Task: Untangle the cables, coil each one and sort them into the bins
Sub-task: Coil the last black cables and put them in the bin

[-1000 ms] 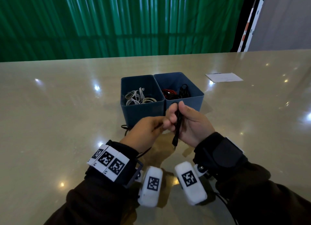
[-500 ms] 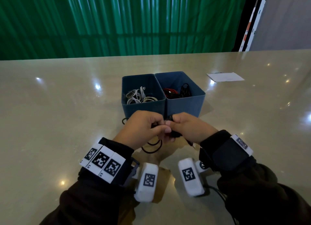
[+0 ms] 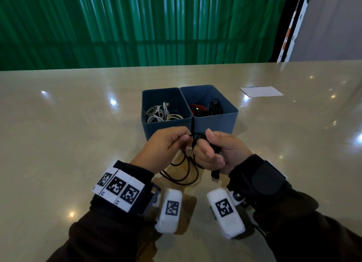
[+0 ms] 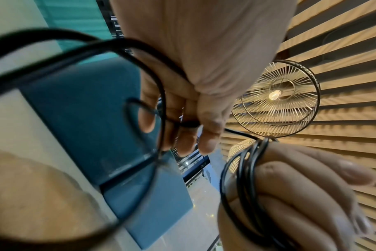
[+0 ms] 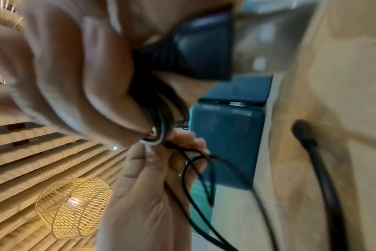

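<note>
Hands meet just in front of the two blue bins (image 3: pixel 168 126), low over the beige table (image 3: pixel 58 144), and both are busy with one black cable (image 3: pixel 186 169). Right hand (image 3: pixel 217 154) is closed into a fist around a small coil of it, several turns looped over the curled fingers (image 4: pixel 290 195), thumb raised toward the bins; the left wrist view shows those loops lying tight side by side across the knuckles. Left hand (image 3: pixel 166 150) sits touching the right one, on the side of the left-hand bin, and pinches a strand between thumb and fingertips (image 4: pixel 206 146), the rest of its fingers curled in. From that pinch the loose length drops in slack loops onto the table between the two wrists, on the near side of the bins. A plug end (image 3: pixel 214 176) dangles below the right fist, close above the tabletop. Inside the bins, the left compartment holds white cables (image 3: pixel 160 113) bundled in coils; the right compartment (image 3: pixel 215 122) holds a red cable (image 3: pixel 197 108) and a black coil (image 3: pixel 215 107) leaning by its far wall. Beyond the bins and off to their right, a white sheet of paper (image 3: pixel 261 91) lies flat on the table. Behind the table's far edge hangs a green curtain (image 3: pixel 137 26).
</note>
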`<action>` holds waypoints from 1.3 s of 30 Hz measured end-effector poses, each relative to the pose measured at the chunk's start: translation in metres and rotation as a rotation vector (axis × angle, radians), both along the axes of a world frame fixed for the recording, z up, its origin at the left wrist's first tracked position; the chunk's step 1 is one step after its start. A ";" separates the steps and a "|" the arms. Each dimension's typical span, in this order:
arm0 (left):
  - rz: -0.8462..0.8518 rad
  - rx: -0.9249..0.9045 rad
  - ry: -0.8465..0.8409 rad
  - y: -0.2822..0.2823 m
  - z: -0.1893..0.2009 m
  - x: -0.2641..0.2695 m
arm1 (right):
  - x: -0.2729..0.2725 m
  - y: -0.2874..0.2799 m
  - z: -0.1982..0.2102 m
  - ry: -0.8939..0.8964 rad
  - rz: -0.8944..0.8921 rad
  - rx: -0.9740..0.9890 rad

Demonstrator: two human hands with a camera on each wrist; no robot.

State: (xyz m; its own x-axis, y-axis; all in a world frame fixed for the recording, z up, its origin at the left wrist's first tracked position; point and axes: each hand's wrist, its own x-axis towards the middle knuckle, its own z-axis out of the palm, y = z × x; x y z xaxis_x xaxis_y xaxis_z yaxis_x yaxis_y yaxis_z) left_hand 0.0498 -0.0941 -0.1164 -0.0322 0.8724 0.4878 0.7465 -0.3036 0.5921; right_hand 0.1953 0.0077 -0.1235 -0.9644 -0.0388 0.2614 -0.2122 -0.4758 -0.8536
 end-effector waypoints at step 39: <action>0.140 0.273 -0.361 -0.019 0.021 -0.010 | 0.012 0.012 0.020 -0.096 -0.688 0.016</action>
State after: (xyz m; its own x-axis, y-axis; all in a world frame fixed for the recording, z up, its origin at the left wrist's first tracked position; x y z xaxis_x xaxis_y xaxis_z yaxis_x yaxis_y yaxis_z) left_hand 0.0399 -0.1126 -0.0954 -0.3497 0.6889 0.6349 0.5523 -0.3958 0.7337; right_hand 0.2077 0.0192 -0.1038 -0.7901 0.5866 0.1778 -0.3842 -0.2478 -0.8894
